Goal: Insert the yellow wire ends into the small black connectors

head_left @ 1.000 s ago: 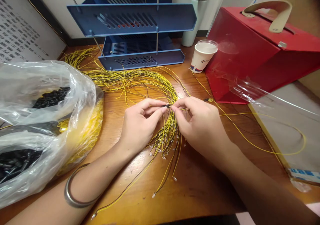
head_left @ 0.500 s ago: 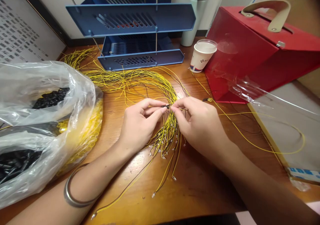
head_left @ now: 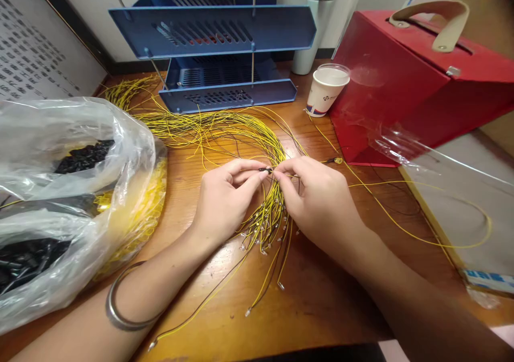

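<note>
My left hand (head_left: pixel 227 198) pinches a small black connector (head_left: pixel 265 170) between thumb and forefinger. My right hand (head_left: pixel 317 201) meets it from the right, its fingertips pinched on a thin yellow wire (head_left: pixel 401 228) at the connector's end. That wire loops away to the right over a grey board (head_left: pixel 461 201). Both hands hover over a bundle of yellow wires (head_left: pixel 257 212) with metal terminals, spread on the wooden desk (head_left: pixel 321 298). A metal bangle (head_left: pixel 116 308) sits on my left wrist.
A clear plastic bag (head_left: pixel 60 201) with black parts and yellow wire coils lies at the left. A blue stacked paper tray (head_left: pixel 217 30) stands at the back. A paper cup (head_left: pixel 325 89) stands beside a red box (head_left: pixel 409 78) with a tan handle at the right.
</note>
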Action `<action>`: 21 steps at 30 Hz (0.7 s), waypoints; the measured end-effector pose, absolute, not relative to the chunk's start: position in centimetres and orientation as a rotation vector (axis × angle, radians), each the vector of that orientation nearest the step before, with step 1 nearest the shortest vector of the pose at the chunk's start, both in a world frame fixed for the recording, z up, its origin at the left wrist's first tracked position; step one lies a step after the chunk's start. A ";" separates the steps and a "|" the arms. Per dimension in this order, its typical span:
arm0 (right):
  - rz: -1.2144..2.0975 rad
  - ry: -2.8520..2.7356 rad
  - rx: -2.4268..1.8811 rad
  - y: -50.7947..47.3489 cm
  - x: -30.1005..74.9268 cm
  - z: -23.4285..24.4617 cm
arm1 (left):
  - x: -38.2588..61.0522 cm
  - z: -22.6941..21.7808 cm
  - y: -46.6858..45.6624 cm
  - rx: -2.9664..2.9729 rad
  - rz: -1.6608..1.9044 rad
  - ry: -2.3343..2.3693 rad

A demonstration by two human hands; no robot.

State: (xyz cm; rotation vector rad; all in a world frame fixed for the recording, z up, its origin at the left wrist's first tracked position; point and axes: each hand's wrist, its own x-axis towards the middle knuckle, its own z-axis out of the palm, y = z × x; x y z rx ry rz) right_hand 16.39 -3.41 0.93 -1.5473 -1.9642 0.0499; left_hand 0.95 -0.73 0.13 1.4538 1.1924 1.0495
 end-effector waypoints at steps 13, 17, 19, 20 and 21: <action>0.208 -1.865 -1.579 -3.4 16.3 1.1 | 1.0 0.1 -0.8 1.406 1.025 1.178; 0.148 -1.870 -1.593 -3.4 16.3 1.1 | 0.9 0.1 -0.9 1.438 1.013 1.185; 0.119 -1.882 -1.588 -3.5 16.3 1.0 | 0.8 0.0 -0.9 1.485 1.007 1.186; 0.103 -1.889 -1.586 -3.6 16.2 0.9 | 0.8 0.0 -0.9 1.514 1.006 1.188; 0.085 -1.897 -1.585 -3.6 16.2 0.8 | 0.7 -0.1 -0.9 1.546 1.007 1.191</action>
